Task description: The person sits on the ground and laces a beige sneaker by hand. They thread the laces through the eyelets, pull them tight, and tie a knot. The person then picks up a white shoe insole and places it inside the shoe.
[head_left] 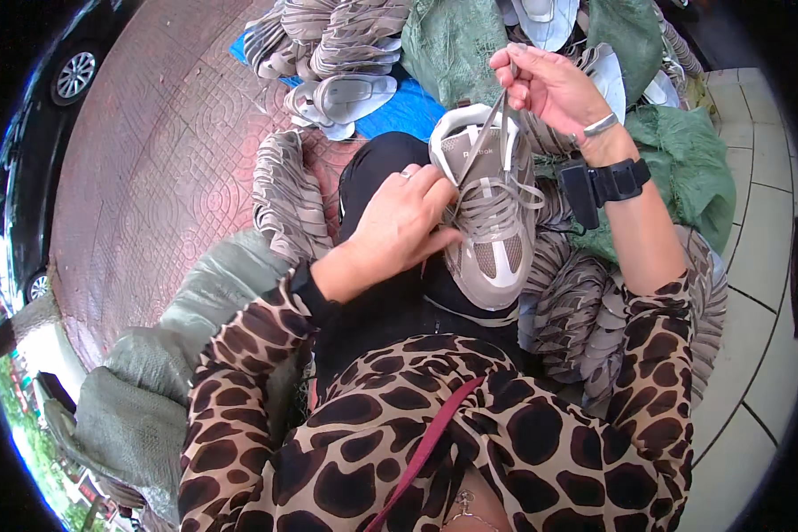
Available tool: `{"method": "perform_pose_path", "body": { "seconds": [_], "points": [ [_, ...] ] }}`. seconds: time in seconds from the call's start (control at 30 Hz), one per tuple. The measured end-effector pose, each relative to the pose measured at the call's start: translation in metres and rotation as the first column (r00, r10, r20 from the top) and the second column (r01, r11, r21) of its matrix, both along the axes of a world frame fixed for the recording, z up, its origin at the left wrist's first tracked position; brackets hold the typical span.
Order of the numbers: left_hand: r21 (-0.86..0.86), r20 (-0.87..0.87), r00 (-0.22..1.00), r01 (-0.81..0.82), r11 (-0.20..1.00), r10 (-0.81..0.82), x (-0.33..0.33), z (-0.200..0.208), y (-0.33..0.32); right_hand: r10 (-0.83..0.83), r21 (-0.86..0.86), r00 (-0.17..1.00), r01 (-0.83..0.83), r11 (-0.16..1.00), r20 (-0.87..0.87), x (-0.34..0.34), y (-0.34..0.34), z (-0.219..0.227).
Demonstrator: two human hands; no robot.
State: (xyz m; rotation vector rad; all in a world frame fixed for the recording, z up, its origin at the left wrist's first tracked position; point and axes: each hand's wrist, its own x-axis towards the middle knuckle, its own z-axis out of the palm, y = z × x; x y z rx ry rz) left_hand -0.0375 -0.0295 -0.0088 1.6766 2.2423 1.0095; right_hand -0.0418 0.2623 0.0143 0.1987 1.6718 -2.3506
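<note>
Spotted top (328, 443); hands (399, 217) over shoe (498, 253), right (558, 93) raised, pinching lace (484, 140).

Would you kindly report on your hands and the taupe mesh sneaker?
Right hand raised, pinching flat taupe lace. Left hand at sneaker, grip unclear. Sneaker threaded, lace taut. Taupe shoe-piece stacks beside, not blocking.

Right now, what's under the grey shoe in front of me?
Black material, probably your trouser leg, shows beside and below the toe of the grey shoe. The shoe itself covers its underside and whatever lies directly beneath.
</note>
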Motion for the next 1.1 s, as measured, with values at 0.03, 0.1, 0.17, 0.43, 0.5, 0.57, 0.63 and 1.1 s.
{"method": "perform_pose_path", "body": {
  "seconds": [0.03, 0.1, 0.17, 0.43, 0.5, 0.57, 0.63, 1.1],
  "points": [
    [-0.004, -0.014, 1.000, -0.009, 1.000, 0.009, 0.003, -0.007, -0.001, -0.005, -0.003, 1.000, 0.005, 1.000, -0.015, 0.002, -0.001, 0.001],
    [-0.002, -0.041, 0.999, -0.025, 1.000, 0.025, 0.004, -0.013, 0.002, -0.016, 0.002, 1.000, 0.016, 1.000, -0.025, 0.009, 0.000, 0.004],
    [0.010, -0.023, 0.971, -0.236, 0.972, 0.237, 0.003, -0.013, 0.009, -0.023, 0.007, 1.000, 0.024, 1.000, -0.019, 0.014, -0.001, 0.009],
    [0.132, 0.395, 0.845, -0.441, 0.888, 0.361, 0.006, -0.016, 0.027, -0.027, 0.130, 0.999, 0.032, 0.991, -0.035, 0.021, -0.009, 0.026],
    [0.212, 0.711, 0.697, -0.342, 0.916, 0.095, 0.009, -0.014, 0.019, -0.025, 0.132, 0.999, 0.029, 0.991, -0.033, 0.020, -0.008, 0.025],
    [0.140, 0.850, 0.527, -0.242, 0.960, 0.009, 0.012, -0.006, 0.004, -0.034, 0.147, 0.999, 0.037, 0.988, -0.023, 0.017, -0.007, 0.021],
    [0.125, 0.561, 0.828, -0.067, 0.990, -0.015, -0.001, -0.005, -0.012, -0.039, 0.157, 0.999, 0.036, 0.987, 0.016, 0.015, -0.004, 0.020],
    [0.114, 0.109, 0.960, 0.245, 0.963, -0.257, 0.055, -0.015, 0.008, 0.158, 0.658, 0.947, 0.069, 0.750, -0.279, -0.047, 0.021, 0.000]
  ]
}}
